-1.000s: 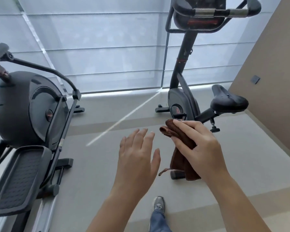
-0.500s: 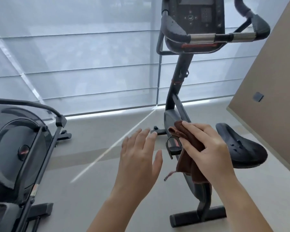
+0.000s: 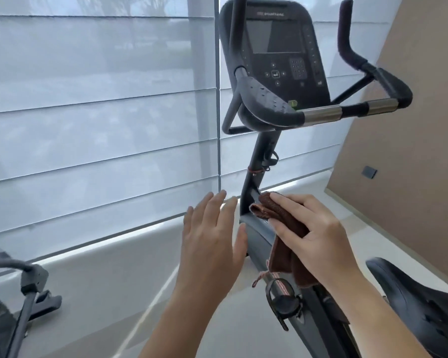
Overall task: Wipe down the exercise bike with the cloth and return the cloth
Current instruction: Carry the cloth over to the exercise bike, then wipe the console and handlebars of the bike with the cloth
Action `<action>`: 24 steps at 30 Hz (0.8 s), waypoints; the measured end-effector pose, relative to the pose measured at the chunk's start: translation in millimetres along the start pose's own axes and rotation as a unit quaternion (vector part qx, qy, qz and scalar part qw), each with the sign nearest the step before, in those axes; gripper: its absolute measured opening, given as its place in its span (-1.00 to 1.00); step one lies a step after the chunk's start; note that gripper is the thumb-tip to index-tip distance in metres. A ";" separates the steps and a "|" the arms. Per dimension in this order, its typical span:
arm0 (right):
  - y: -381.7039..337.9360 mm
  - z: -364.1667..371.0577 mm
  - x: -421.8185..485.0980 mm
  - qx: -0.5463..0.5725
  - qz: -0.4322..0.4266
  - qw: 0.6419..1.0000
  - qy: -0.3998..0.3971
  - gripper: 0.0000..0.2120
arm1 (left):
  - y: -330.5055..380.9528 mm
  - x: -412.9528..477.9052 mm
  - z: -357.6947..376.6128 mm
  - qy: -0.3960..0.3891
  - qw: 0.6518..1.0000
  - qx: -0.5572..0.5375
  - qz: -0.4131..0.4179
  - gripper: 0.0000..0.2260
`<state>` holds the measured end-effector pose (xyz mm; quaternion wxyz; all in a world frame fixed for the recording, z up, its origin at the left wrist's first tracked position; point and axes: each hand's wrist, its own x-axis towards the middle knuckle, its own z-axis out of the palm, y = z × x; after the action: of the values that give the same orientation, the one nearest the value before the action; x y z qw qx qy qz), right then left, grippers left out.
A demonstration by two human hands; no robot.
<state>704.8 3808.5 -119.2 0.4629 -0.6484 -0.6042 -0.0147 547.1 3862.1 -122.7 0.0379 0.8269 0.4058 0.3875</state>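
The black exercise bike (image 3: 259, 161) stands right in front of me, its console (image 3: 277, 52) and handlebars (image 3: 347, 112) high in view, its saddle (image 3: 424, 306) at lower right and a pedal (image 3: 282, 301) low in the middle. My right hand (image 3: 318, 233) grips a folded brown cloth (image 3: 282, 244) in front of the bike's lower frame; whether the cloth touches the frame I cannot tell. My left hand (image 3: 212, 241) hovers beside it with straight fingers, holding nothing, just left of the frame.
An elliptical trainer (image 3: 18, 301) sits at the lower left. Tall windows with white blinds (image 3: 101, 112) fill the back. A brown wall (image 3: 411, 151) with a socket (image 3: 369, 172) closes the right side. Light floor lies between the two machines.
I have come closer to the bike and my view has risen to take in the console. Both hands stay level in front, the right one still gripping the cloth.
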 end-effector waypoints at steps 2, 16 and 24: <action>-6.7 18.9 32.3 -0.004 -0.005 1.000 0.007 -0.61 | -26.7 31.4 1.3 0.012 1.000 -0.004 0.011 -0.67; 5.4 61.7 189.1 -0.148 -0.100 0.979 0.100 -0.62 | -115.3 188.1 43.4 0.027 0.995 -0.051 0.085 -0.69; 25.8 36.3 304.1 -0.167 -0.153 0.968 0.105 -0.64 | -130.9 317.4 71.4 0.032 0.984 -0.051 0.166 -0.64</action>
<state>787.7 4069.2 20.9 0.4013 -0.6109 -0.6335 -0.2541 628.6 4189.8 -28.2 0.0023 0.8668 0.2431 0.4353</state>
